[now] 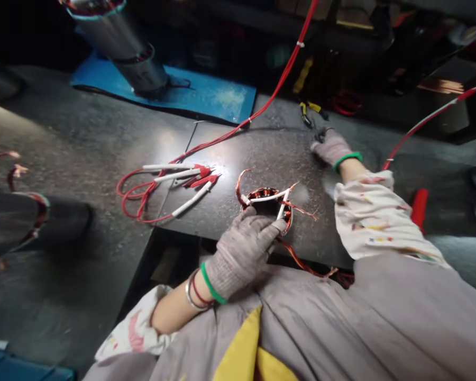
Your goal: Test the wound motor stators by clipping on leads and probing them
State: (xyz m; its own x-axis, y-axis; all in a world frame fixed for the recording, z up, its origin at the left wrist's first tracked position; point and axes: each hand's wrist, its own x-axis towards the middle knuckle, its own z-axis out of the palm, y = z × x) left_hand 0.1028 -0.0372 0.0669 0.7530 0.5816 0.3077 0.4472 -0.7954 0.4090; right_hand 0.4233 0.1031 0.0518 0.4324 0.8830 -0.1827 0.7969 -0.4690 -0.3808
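Observation:
My left hand (244, 251), in a grey knit glove with a green cuff, lies over the near rim of a motor stator (287, 225), fingers gripping its edge. Copper windings, white sleeves (269, 197) and loose bare wire ends (307, 212) stick out of the stator's open end. Farther off to the right, my gloved right hand (333, 146) is at the tabletop with curled fingers around something small and dark. Just beyond it lie pliers with yellow and black handles (306, 115); whether the fingers touch them is unclear.
Red leads (218, 138) cross the metal table (269, 143), ending in white sleeves (190, 203) and red tips left of the stator. A steel cylinder (143, 66) stands on a blue mat (218, 95). Another dark cylinder (63, 222) lies at left. A red cable (412, 129) hangs at right.

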